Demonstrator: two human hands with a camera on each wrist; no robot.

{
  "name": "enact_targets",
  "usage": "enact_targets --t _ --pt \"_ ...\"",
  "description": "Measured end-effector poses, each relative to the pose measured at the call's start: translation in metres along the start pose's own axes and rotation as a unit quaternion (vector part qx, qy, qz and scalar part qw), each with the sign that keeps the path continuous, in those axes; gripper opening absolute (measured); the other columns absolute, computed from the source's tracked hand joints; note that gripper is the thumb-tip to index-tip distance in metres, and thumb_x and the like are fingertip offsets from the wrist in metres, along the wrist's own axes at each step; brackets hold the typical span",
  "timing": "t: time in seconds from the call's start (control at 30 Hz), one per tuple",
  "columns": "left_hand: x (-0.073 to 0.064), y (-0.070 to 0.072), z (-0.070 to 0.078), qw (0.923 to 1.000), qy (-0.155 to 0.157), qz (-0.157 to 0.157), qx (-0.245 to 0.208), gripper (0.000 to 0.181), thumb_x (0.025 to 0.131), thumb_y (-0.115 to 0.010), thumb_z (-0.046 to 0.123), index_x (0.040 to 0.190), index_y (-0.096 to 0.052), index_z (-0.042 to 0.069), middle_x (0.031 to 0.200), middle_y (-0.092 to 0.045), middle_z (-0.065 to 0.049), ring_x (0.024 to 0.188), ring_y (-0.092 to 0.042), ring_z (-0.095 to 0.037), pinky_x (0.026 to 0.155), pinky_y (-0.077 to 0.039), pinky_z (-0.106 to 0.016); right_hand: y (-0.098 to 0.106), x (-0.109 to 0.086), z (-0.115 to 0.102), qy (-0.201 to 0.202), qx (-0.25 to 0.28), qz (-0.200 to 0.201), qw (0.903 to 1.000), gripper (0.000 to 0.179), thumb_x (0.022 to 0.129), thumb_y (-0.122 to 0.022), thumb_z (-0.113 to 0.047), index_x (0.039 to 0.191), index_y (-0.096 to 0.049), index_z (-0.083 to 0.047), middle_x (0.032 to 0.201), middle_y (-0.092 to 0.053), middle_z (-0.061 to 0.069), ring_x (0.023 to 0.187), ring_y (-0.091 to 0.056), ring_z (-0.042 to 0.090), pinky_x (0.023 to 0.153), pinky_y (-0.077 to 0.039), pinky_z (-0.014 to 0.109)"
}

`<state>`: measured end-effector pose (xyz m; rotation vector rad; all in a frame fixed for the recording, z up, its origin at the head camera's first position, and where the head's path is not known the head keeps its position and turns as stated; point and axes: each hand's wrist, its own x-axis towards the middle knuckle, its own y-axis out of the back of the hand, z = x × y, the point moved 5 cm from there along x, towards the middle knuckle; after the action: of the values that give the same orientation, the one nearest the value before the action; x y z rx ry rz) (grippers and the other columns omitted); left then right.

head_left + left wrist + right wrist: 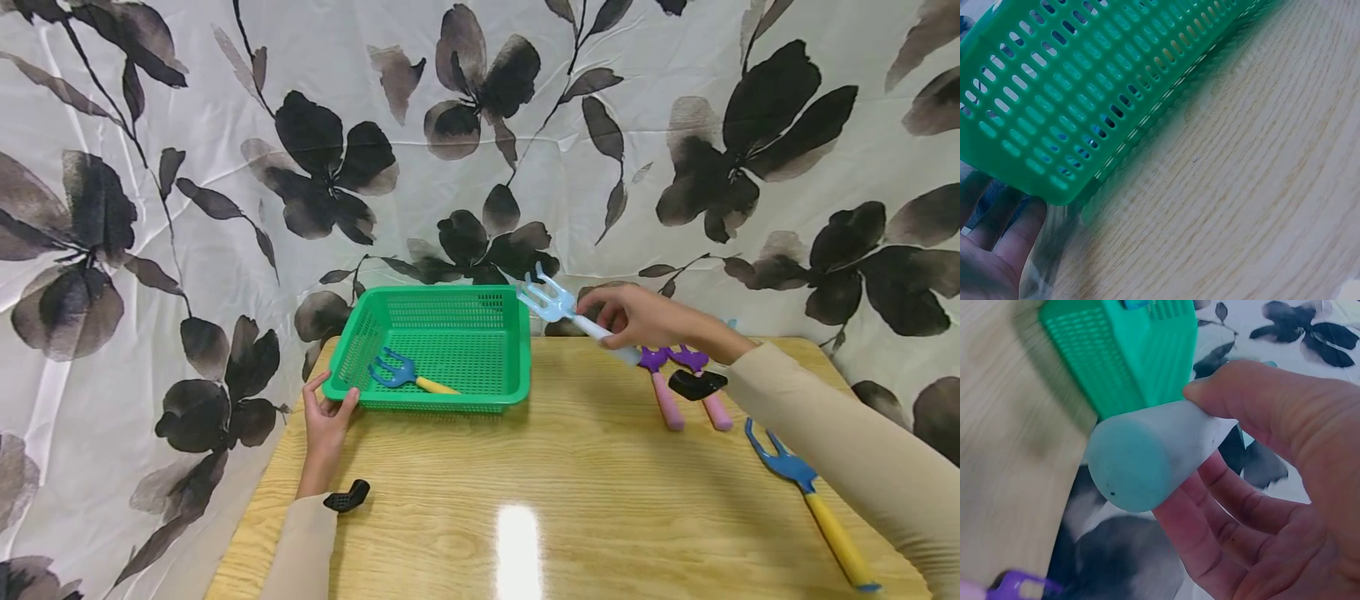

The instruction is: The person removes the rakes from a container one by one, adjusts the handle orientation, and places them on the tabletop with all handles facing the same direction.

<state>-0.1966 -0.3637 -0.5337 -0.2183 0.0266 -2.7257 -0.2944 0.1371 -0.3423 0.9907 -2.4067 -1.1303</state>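
Observation:
My right hand (633, 317) pinches the white handle of a light-blue hand fork (551, 302), raised beside the green basket's right rim with its tines pointing up and left. In the right wrist view, the rounded butt of the handle (1132, 465) faces the camera, with the thumb above it and fingers below. My left hand (327, 425) holds the near left corner of the perforated green basket (431, 402), thumb at the front and fingers along the left side. Inside the basket lies a blue hand fork (397, 369) with a yellow handle.
Two purple forks with pink handles (667, 402) lie on the wooden table (585, 475) under my right forearm. A bit of light blue (731, 322) shows behind that arm. Another blue fork with yellow handle (828, 529) lies at the right. Floral cloth (570, 150) hangs behind.

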Motion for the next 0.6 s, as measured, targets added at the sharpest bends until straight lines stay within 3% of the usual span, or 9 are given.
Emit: enact_targets --t 0.17,0.33,0.6 --pt "-0.002 0.0 0.001 1.0 -0.002 -0.001 0.004 0.074 0.1 -0.07 0.019 0.156 -0.023 0.012 0.146 -0.05 -0.024 0.116 -0.059 -0.008 0.089 -0.05 -0.013 0.006 -0.037 0.018 -0.028 -0.011 0.032 0.999 0.051 0.086 -0.081 -0.001 0.132 -0.06 -0.01 0.096 -0.07 0.01 0.075 -0.066 0.022 0.064 -0.057 0.032" --pt "-0.002 0.001 0.0 1.0 -0.006 -0.001 0.005 0.073 0.099 -0.071 0.021 0.156 -0.025 0.013 0.146 -0.051 -0.024 0.118 -0.059 -0.01 0.09 -0.05 -0.013 0.009 -0.071 0.034 -0.03 -0.013 0.064 0.9974 0.048 0.086 -0.08 0.001 0.129 -0.061 -0.007 0.094 -0.068 0.009 0.074 -0.063 0.02 0.062 -0.055 0.029" --pt "-0.002 0.0 -0.001 1.0 -0.009 -0.001 -0.002 0.071 0.099 -0.071 0.021 0.154 -0.027 0.016 0.146 -0.05 -0.022 0.119 -0.059 -0.008 0.091 -0.05 -0.013 0.002 -0.119 0.061 -0.059 -0.006 0.089 0.9942 0.051 0.086 -0.083 -0.003 0.131 -0.06 -0.006 0.099 -0.068 0.009 0.078 -0.066 0.018 0.066 -0.058 0.029"
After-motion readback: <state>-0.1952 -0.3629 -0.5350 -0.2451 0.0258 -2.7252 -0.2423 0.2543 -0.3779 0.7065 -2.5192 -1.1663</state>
